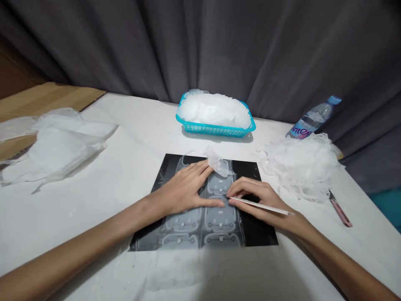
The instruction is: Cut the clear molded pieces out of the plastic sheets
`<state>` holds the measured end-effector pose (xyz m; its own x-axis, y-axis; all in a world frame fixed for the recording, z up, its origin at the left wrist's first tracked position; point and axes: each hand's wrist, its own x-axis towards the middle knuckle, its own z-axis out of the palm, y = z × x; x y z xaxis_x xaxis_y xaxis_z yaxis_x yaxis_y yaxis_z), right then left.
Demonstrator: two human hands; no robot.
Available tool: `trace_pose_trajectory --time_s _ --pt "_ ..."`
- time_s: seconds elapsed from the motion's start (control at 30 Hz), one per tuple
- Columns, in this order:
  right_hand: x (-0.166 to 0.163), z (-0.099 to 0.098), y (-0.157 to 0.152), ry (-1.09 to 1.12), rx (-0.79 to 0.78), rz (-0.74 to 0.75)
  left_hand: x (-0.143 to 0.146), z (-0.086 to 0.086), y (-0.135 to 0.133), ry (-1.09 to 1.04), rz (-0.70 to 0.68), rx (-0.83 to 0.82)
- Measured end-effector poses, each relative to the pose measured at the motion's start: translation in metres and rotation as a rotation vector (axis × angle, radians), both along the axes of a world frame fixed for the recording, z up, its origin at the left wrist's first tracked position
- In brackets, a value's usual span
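Note:
A clear plastic sheet (216, 217) of moulded pieces lies on a black mat (260, 230) on the white table. My left hand (188, 188) lies flat on the sheet, fingers stretched out, pressing it down. My right hand (257, 196) pinches a thin white stick-like tool (266, 206), its tip on the sheet next to my left fingertips. A loose clear piece (219, 165) sits curled up just beyond my left hand.
A turquoise basket (216, 129) heaped with clear pieces stands at the back. A pile of plastic scraps (300, 167) lies to the right, with a water bottle (313, 119) behind and a pink-handled knife (340, 209) beside it. Plastic bags (53, 146) lie at left.

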<state>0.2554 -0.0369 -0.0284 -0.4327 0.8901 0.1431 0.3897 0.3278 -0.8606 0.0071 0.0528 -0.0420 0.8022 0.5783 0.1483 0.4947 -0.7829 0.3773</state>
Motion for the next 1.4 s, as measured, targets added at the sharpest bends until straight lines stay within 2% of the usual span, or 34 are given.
trace_pose_trajectory --time_s 0.17,0.23,0.37,0.43,0.5,0.77,1.03,1.17,1.4 --pt "0.002 0.0 0.005 -0.013 0.043 -0.027 -0.002 0.003 -0.003 -0.123 0.172 0.264" --pt "0.002 0.001 0.006 -0.019 0.06 -0.045 -0.003 0.006 -0.007 -0.16 0.172 0.286" --pt "0.0 0.0 0.009 -0.032 0.088 -0.033 -0.004 0.008 -0.015 -0.123 -0.05 0.095" --pt "-0.002 -0.002 0.011 -0.043 0.086 -0.009 -0.003 0.007 -0.017 -0.103 -0.093 -0.016" --pt "-0.002 -0.003 0.012 -0.049 0.084 0.008 -0.003 0.004 -0.017 -0.111 -0.077 -0.072" --pt "-0.002 -0.004 0.013 -0.109 0.129 0.04 -0.003 0.0 -0.013 -0.095 -0.001 -0.08" --pt "-0.007 -0.006 0.011 -0.216 0.351 0.107 -0.004 -0.002 -0.008 -0.089 -0.001 -0.037" --pt "-0.007 -0.01 0.013 -0.293 0.489 0.112 -0.003 -0.005 -0.008 -0.106 -0.004 -0.081" --pt "-0.003 -0.011 0.012 -0.361 0.511 0.125 -0.002 -0.005 -0.006 -0.105 0.006 -0.133"
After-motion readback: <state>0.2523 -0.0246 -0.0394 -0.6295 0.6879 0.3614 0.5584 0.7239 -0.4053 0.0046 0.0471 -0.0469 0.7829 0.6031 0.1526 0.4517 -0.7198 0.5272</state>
